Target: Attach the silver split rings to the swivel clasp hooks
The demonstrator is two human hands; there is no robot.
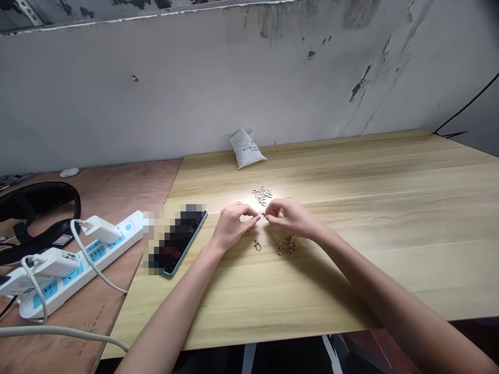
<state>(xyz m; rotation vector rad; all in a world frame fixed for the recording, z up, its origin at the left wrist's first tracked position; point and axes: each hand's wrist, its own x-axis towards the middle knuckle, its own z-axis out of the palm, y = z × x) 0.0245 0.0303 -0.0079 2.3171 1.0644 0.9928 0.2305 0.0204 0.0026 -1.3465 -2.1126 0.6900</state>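
My left hand point(235, 223) and my right hand point(290, 215) meet over the middle of the table, thumbs and forefingers pinched. Between their fingertips is a small metal clasp point(262, 214), with only part of it showing. Just beyond lies a loose pile of metal clasps and rings point(262, 195). A lobster clasp point(257, 243) rests on the wood nearer me, and a small ring point(247, 234) lies partly under my left hand. Below my right hand are another clasp point(279, 248) and a little cluster of clasps point(291, 243).
A smartphone point(181, 239) lies left of my left arm. Farther left, a white power strip point(89, 259) with chargers and cables stands on a brown board beside a black strap-like item point(42, 218). A white plastic packet point(246, 149) sits near the wall on the wooden table point(390, 208).
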